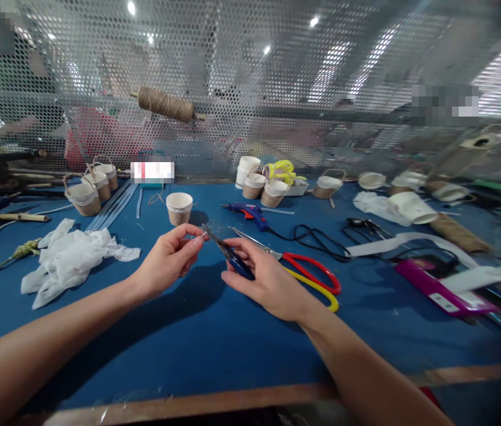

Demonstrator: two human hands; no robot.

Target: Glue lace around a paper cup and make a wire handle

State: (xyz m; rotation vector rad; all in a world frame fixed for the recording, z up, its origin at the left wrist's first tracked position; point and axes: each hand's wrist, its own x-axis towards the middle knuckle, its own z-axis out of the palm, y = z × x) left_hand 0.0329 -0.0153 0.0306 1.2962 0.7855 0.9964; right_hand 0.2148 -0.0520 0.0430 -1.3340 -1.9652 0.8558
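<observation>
My right hand is closed around the blue handles of small pliers, whose thin jaws point up and left. My left hand pinches something tiny at its fingertips, right at the tip of the pliers' jaws; I cannot make out what it is. Both hands hover just above the blue table cover. Red-and-yellow scissors lie directly behind my right hand. A small paper cup stands beyond my left hand.
Crumpled white cloth lies at left, small cup baskets behind it. A blue glue gun with a black cord, more cups, a pink tool and white strips sit right. A twine spool hangs on the mesh wall.
</observation>
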